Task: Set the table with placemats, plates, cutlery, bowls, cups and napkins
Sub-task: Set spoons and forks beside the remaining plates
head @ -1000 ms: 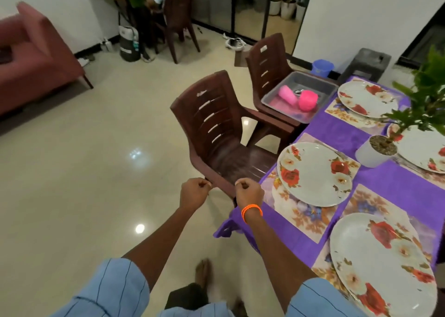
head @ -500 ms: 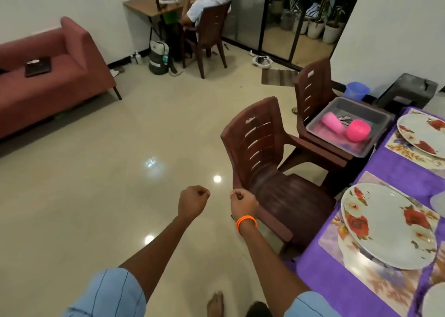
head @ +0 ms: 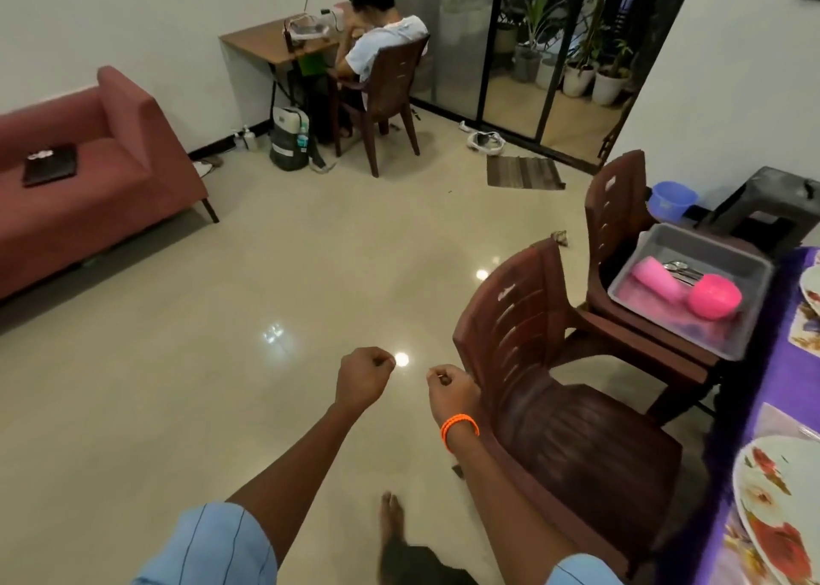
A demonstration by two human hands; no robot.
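My left hand (head: 364, 378) and my right hand (head: 452, 393), the right one with an orange wristband, are both curled into fists over the floor and hold nothing I can see. A grey tray (head: 750, 318) rests on the far brown chair; it holds a pink cup (head: 656, 280), a pink bowl (head: 714, 296) and some metal cutlery (head: 681, 269). At the right edge, a purple tablecloth (head: 794, 376) carries floral placemats and a floral plate (head: 776, 509). Another floral plate (head: 811, 285) shows partly at the edge.
A brown plastic chair (head: 554, 407) stands just right of my right hand, beside the table. A red sofa (head: 88, 176) lines the left wall. A person sits at a desk (head: 270, 42) at the back. A blue bucket (head: 672, 200) and dark stool (head: 772, 202) stand by the right wall.
The view has swung left, away from the table, so most plates and the plant have left the frame. Both fists stay curled, now over the floor instead of by the chair seat.
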